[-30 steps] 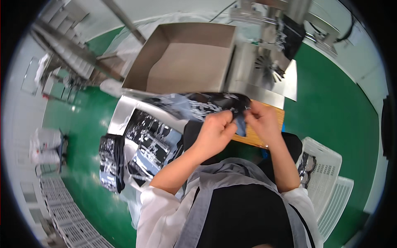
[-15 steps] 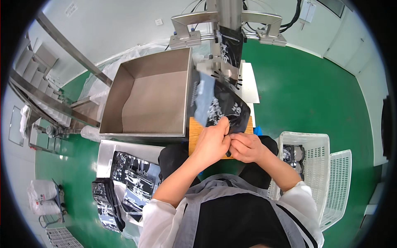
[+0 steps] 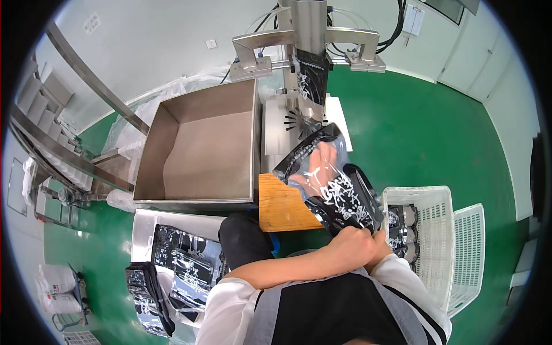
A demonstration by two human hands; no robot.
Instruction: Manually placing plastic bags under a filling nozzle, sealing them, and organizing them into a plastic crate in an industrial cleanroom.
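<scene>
A black plastic bag with a clear window and white print (image 3: pixel 339 201) slants in front of me, its mouth toward my body. My right hand (image 3: pixel 322 167) is inside it, showing through the clear window with its fingers stretched out and the thumb apart. At the near end, my left hand (image 3: pixel 355 244) is closed on the gathered edge of the bag, close to my right wrist. My left forearm crosses in front of my body. Beyond the bag, a similar black bag (image 3: pixel 312 77) covers the lower end of a vertical steel tube (image 3: pixel 309 26).
A deep steel bin (image 3: pixel 213 149) stands on the left, beside a wooden board (image 3: pixel 282 201). Flat bags (image 3: pixel 184 247) lie stacked on a steel surface at lower left. At right, a white plastic basket (image 3: pixel 434 230) holds several filled packs (image 3: pixel 409 224). Metal brackets (image 3: pixel 253 63) flank the tube.
Both hands were pinching the bag's near edge at the middle. Now my right hand is inside the bag, and my left hand has moved right and nearer with its edge. The bag has opened out.
</scene>
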